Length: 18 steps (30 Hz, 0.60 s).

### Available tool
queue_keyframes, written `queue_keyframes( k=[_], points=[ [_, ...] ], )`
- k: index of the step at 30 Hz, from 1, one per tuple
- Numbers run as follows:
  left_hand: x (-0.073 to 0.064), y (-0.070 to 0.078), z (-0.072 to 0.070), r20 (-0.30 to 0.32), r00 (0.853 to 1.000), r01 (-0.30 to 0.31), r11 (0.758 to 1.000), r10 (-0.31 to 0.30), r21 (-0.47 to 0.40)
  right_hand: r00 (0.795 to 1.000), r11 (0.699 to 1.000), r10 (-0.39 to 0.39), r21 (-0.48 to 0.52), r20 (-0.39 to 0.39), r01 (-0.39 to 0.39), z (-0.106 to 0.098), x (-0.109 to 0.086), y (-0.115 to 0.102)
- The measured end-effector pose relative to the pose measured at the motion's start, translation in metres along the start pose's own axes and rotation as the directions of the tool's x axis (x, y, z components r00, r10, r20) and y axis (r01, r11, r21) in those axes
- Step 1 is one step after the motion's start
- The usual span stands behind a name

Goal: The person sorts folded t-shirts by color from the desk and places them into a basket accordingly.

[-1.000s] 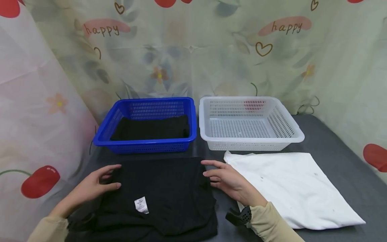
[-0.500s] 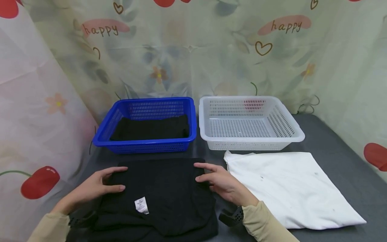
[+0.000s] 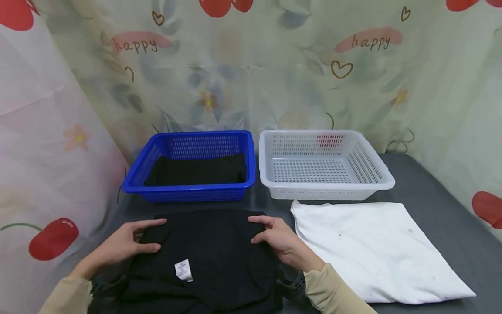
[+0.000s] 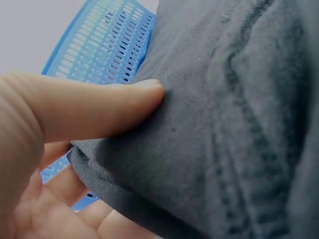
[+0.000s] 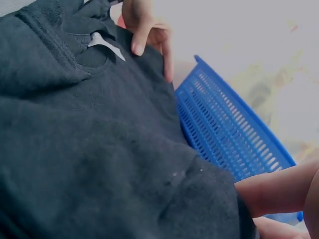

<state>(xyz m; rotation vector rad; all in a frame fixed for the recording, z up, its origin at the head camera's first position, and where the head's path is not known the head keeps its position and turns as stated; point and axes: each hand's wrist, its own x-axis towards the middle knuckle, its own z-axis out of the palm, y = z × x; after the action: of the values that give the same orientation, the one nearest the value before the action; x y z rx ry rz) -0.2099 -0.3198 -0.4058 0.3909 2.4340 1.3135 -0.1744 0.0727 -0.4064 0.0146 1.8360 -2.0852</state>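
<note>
Black garment (image 3: 219, 248): left hand (image 3: 119, 246) pinches far-left corner; right hand (image 3: 288, 244) has shifted inward over far-right corner, cannot tell if gripping. Likely meaning: two-sided hold nearly set.

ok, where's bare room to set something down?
Free: inside the white basket; table between the white cloth and its own right edge. Crowded: front left, under the black garment; blue basket, holding folded cloth.

Thin strip of table (image 3: 271, 206) between black garment (image 3: 219, 248) and blue basket (image 3: 188, 188). Narrow slot from there to white basket (image 3: 327, 185). Both baskets open from above; black cloth (image 3: 196, 171) lies in the blue. Curtain (image 3: 251, 91) blocks the rear. Right hand (image 3: 285, 245), sleeve (image 3: 333, 290) cross the lane toward white cloth (image 3: 376, 253).
</note>
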Motion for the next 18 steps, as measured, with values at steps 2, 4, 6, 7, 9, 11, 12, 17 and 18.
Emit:
queue_keyframes(
  k=[2,4,6,7,9,11,12,17,18],
  points=[
    [0.0,0.001,0.0,0.003,1.0,-0.009,1.0,0.009,-0.018,0.999,0.999,-0.02,-0.033,-0.025,0.019,-0.001,0.0,0.0],
    [-0.002,0.002,0.0,0.002,1.0,-0.004,0.999,0.004,-0.041,0.998,0.997,-0.031,-0.068,-0.052,0.027,-0.002,-0.001,0.0],
    [-0.004,0.003,0.0,-0.004,1.0,0.002,0.999,-0.003,-0.051,0.997,0.995,-0.036,-0.1,-0.074,0.029,-0.003,-0.001,-0.001],
    [-0.005,0.004,-0.001,-0.002,1.0,0.003,0.998,-0.003,-0.062,0.996,0.993,-0.038,-0.114,-0.08,0.029,-0.003,-0.001,-0.002],
    [-0.007,0.006,-0.002,0.004,1.0,0.003,0.997,-0.003,-0.075,0.996,0.99,-0.04,-0.138,-0.083,0.028,-0.003,-0.002,-0.006],
    [-0.009,0.01,-0.004,0.017,1.0,-0.006,0.996,0.008,-0.093,0.996,0.989,-0.039,-0.148,-0.075,0.028,-0.004,-0.003,-0.009],
    [-0.009,0.013,-0.005,0.022,1.0,-0.011,0.995,0.014,-0.102,0.997,0.989,-0.038,-0.148,-0.07,0.027,-0.004,-0.003,-0.01],
    [-0.014,0.028,-0.011,-0.007,0.999,-0.051,0.996,0.051,-0.072,0.996,0.988,-0.068,-0.142,-0.063,0.059,-0.006,-0.005,-0.02],
    [-0.015,0.03,-0.013,-0.021,0.998,-0.056,0.997,0.055,-0.044,0.995,0.988,-0.075,-0.141,-0.061,0.066,-0.007,-0.005,-0.023]
  ],
)
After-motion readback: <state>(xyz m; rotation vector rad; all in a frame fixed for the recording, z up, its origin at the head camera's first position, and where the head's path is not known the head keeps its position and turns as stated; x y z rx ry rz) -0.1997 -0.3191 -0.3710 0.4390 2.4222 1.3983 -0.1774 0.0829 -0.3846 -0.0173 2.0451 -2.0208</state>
